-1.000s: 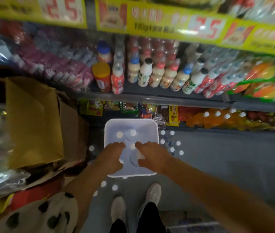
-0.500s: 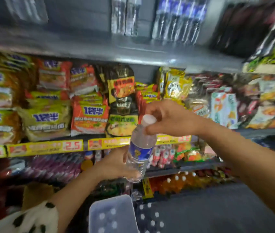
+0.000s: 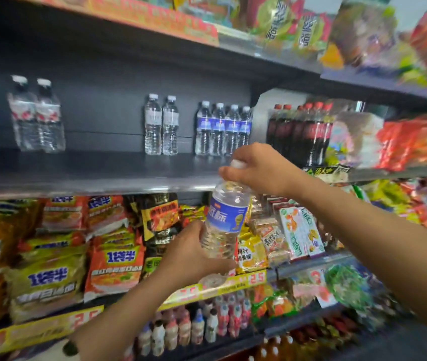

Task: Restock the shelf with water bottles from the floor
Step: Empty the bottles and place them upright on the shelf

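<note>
I hold a clear water bottle with a blue label and a white cap in both hands, just below the front edge of the dark shelf. My right hand grips its cap and neck from above. My left hand cups its lower part and base. On the shelf behind stand several matching blue-label bottles in a row, touching each other. Left of them stand two clear bottles with pale labels.
Two larger water bottles stand at the shelf's left. Dark cola bottles stand right of the blue-label row. Noodle packets fill the shelf below, and small drink bottles the one under that. Snack bags line the top shelf.
One second ago both hands were down on the white crate of bottles on the floor. Since then they have lifted one bottle up to the water shelf, and my view has risen with it.
</note>
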The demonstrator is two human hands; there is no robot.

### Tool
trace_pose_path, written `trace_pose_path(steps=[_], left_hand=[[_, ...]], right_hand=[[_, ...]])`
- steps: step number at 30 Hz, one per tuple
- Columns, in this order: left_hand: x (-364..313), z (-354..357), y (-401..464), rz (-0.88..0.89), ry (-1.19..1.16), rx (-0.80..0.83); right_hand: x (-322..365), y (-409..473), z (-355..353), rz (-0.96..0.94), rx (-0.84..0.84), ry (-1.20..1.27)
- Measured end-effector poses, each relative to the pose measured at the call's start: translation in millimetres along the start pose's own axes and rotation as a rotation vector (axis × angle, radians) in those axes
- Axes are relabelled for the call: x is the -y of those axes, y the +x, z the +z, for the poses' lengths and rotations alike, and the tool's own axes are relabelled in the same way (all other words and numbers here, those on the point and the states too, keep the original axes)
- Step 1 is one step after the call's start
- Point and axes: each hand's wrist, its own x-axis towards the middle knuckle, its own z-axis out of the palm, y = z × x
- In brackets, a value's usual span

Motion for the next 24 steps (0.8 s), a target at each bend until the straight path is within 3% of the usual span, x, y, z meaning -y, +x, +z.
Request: trace_pose_path(steps=[4, 15, 24], left_hand=[[-17.2, -20.3, 16.2, 0.102, -0.167, 0.243], [-94.3, -64.7, 136.8, 0.214, -0.037, -0.118], [-72.8, -22.2, 293.1, 0.123, -0.039, -0.233]], right_hand=[[-3.5, 13.3, -34.5, -0.059, -0.025, -0.025], [-45.8, 106.2, -113.0, -0.237, -0.274, -0.123], [-156.7, 248.1, -61.5, -0.448, -0.287, -0.204]])
